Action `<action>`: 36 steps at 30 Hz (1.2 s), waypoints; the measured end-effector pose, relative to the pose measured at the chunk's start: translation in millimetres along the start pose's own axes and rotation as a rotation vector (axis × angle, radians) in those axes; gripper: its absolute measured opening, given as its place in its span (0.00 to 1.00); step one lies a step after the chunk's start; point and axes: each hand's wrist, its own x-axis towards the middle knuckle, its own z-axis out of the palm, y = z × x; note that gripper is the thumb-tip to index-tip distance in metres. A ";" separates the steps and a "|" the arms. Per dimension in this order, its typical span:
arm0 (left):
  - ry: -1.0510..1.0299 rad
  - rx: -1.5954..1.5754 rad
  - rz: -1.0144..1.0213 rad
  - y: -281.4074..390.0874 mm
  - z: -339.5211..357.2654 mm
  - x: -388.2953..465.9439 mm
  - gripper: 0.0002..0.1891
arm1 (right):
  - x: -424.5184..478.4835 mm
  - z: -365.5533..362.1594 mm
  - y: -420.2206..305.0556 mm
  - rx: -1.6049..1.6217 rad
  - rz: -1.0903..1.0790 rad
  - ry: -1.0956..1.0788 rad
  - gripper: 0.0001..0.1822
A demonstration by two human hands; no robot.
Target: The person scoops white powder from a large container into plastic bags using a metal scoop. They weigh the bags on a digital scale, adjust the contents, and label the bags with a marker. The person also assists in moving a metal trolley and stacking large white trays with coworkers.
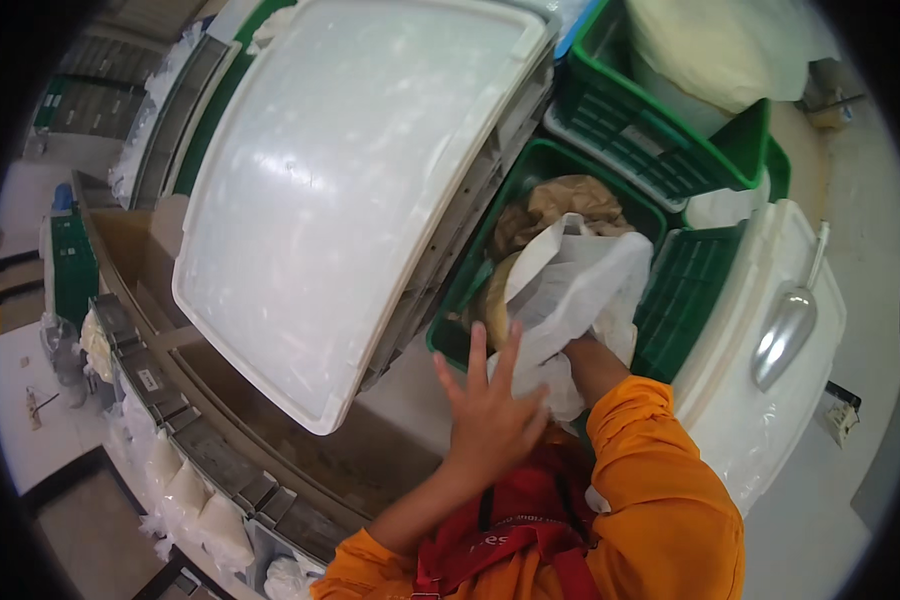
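Observation:
My left hand [487,409] is spread, fingers apart and holding nothing, just in front of a green plastic crate [436,346]. A white plastic bag [577,285] with an open mouth lies in the crate, beside crumpled brown paper [574,199]. My right hand [596,367] reaches down into the white bag material; its fingers are hidden there, so its grip cannot be seen. Both arms wear orange sleeves, and a red bag or apron hangs at my front.
A large white lid [330,172] lies to the left. Another green crate [645,142] with a filled bag stands at the top right. A metal scoop [786,337] rests on a white lid [735,420] at right. Filled clear bags [187,495] line the lower left.

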 end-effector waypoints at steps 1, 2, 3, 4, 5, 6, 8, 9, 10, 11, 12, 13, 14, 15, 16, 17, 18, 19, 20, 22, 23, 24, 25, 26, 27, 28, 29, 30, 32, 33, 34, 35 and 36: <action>-0.065 -0.026 0.014 -5.7 7.5 9.0 0.20 | -16.7 -17.9 -0.3 -0.007 0.003 -0.007 0.19; -0.112 -0.051 -0.040 -20.1 27.3 9.8 0.21 | -27.8 -38.4 -8.7 -0.050 -0.057 -0.034 0.18; -0.170 -0.077 -0.059 -29.6 36.2 15.8 0.23 | -41.9 -55.2 -9.4 -0.063 -0.087 -0.036 0.18; -0.176 -0.133 -0.130 -28.2 27.7 23.6 0.26 | -56.0 -66.5 -6.2 -0.064 -0.123 0.020 0.17; -0.185 -0.192 -0.204 -25.5 18.3 27.5 0.28 | -70.5 -78.0 -1.8 -0.062 -0.160 0.070 0.17; -0.117 -0.210 -0.219 -22.6 9.5 26.4 0.30 | -85.0 -80.4 9.5 -0.021 -0.219 0.296 0.10; 0.013 -0.252 -0.263 -23.7 -1.8 21.5 0.33 | -120.5 -101.8 25.3 -0.016 -0.271 0.418 0.11; 0.034 -0.249 -0.264 -23.7 -3.8 14.9 0.33 | -141.1 -113.5 29.5 -0.017 -0.300 0.477 0.11; 0.057 -0.245 -0.270 -24.7 -2.3 7.0 0.34 | -160.9 -125.6 31.4 -0.003 -0.252 0.485 0.12; 0.079 -0.242 -0.277 -23.4 0.2 -1.3 0.35 | -182.2 -136.3 32.5 0.012 -0.204 0.493 0.12; 0.082 -0.255 -0.282 -19.3 3.6 -9.3 0.37 | -200.8 -143.8 35.3 0.024 -0.154 0.504 0.13; 0.085 -0.265 -0.289 -15.4 7.7 -17.3 0.38 | -214.7 -145.1 39.5 0.045 -0.139 0.561 0.12; 0.088 -0.276 -0.296 -11.3 11.3 -24.2 0.40 | -230.1 -144.3 43.1 0.065 -0.126 0.618 0.12; 0.117 -0.279 -0.283 -7.8 14.8 -30.3 0.41 | -244.0 -141.4 43.8 0.090 -0.114 0.673 0.12; 0.148 -0.282 -0.270 -3.8 17.5 -35.8 0.43 | -256.3 -139.9 42.1 0.105 -0.061 0.682 0.14; 0.179 -0.286 -0.258 -0.4 19.7 -40.3 0.44 | -264.5 -136.6 41.5 0.130 -0.059 0.714 0.14; 0.212 -0.299 -0.250 5.8 17.2 -43.0 0.45 | -271.3 -131.0 39.7 0.160 -0.056 0.745 0.15; 0.245 -0.312 -0.243 11.8 14.2 -45.0 0.46 | -278.3 -126.2 38.7 0.190 -0.053 0.775 0.15; 0.278 -0.327 -0.237 17.7 11.1 -47.0 0.46 | -284.6 -121.5 37.1 0.203 -0.008 0.754 0.16; 0.432 -0.225 -0.157 22.5 8.7 -54.6 0.47 | -302.6 -116.0 24.3 0.278 -0.020 0.809 0.16; 0.508 -0.174 -0.115 24.8 6.8 -59.2 0.47 | -310.2 -114.6 19.6 0.315 -0.026 0.836 0.16; 0.568 -0.147 -0.113 31.3 4.2 -65.7 0.45 | -318.1 -112.9 18.0 0.337 -0.033 0.846 0.17; 0.627 -0.121 -0.108 39.1 -0.2 -72.9 0.42 | -326.3 -112.5 18.3 0.350 -0.042 0.853 0.17; 0.685 -0.097 -0.101 46.4 -2.2 -78.8 0.40 | -334.4 -113.9 20.8 0.364 -0.048 0.860 0.17; 0.619 -0.195 -0.115 49.6 1.9 -89.3 0.36 | -345.5 -118.5 17.8 0.378 -0.065 0.863 0.18; 0.543 -0.297 -0.124 54.2 9.2 -98.9 0.31 | -363.1 -126.5 16.1 0.380 -0.049 0.874 0.17; 0.463 -0.397 -0.128 61.3 16.5 -105.7 0.27 | -375.5 -131.2 20.6 0.389 -0.064 0.929 0.17; 0.401 -0.448 -0.064 77.4 20.5 -111.0 0.24 | -389.8 -134.4 27.4 0.398 -0.071 0.982 0.16; 0.254 -0.556 0.054 120.4 30.3 -125.3 0.16 | -431.9 -152.8 34.2 0.410 -0.106 1.017 0.16; 0.207 -0.526 0.155 143.6 38.0 -129.8 0.15 | -449.9 -155.6 43.0 0.404 -0.068 1.055 0.16; 0.167 -0.497 0.253 167.0 45.8 -132.5 0.14 | -474.2 -163.4 50.6 0.416 -0.143 1.102 0.16; 0.127 -0.469 0.358 191.3 53.1 -134.3 0.13 | -498.5 -168.9 60.7 0.403 -0.110 1.068 0.16; -0.088 -0.486 0.339 215.6 56.9 -138.3 0.17 | -527.2 -173.2 66.2 0.380 -0.124 1.126 0.16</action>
